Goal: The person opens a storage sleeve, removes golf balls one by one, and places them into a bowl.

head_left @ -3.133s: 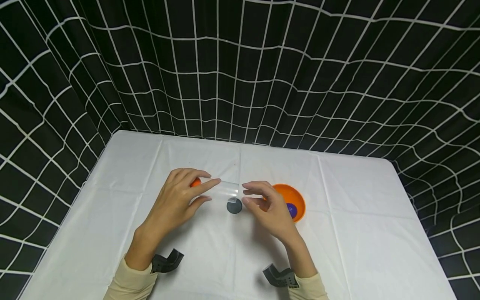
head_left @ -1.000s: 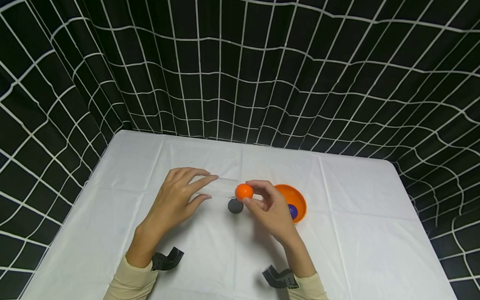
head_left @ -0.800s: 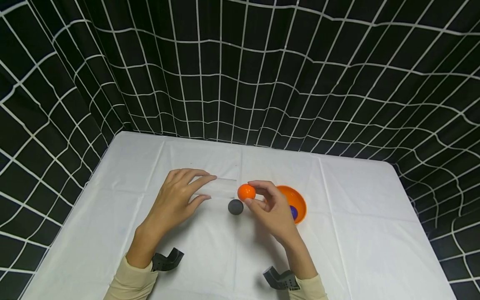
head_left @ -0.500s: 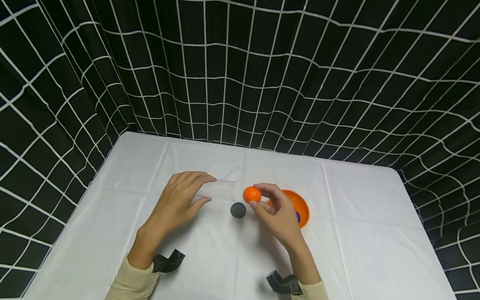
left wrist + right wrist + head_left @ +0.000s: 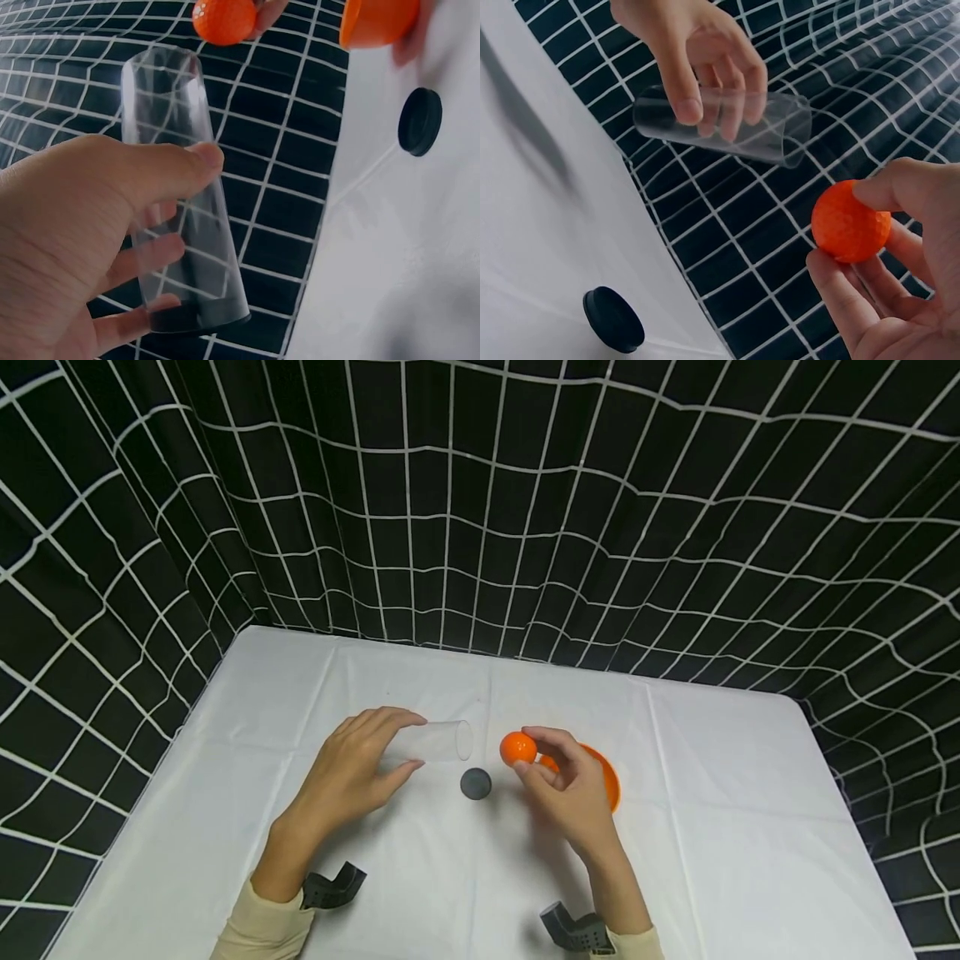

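My left hand [image 5: 352,770] grips the clear tube [image 5: 438,741], held sideways, its open end facing the orange ball [image 5: 518,748]. My right hand [image 5: 567,789] pinches that ball just right of the tube mouth. I judge it best to keep the pinch light. The tube looks empty. The orange bowl [image 5: 606,781], right of the tube, is mostly hidden. The black cap [image 5: 476,783] lies below the tube mouth.

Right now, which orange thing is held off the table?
The orange ball, pinched in the right hand; the orange bowl sits on the table behind it.
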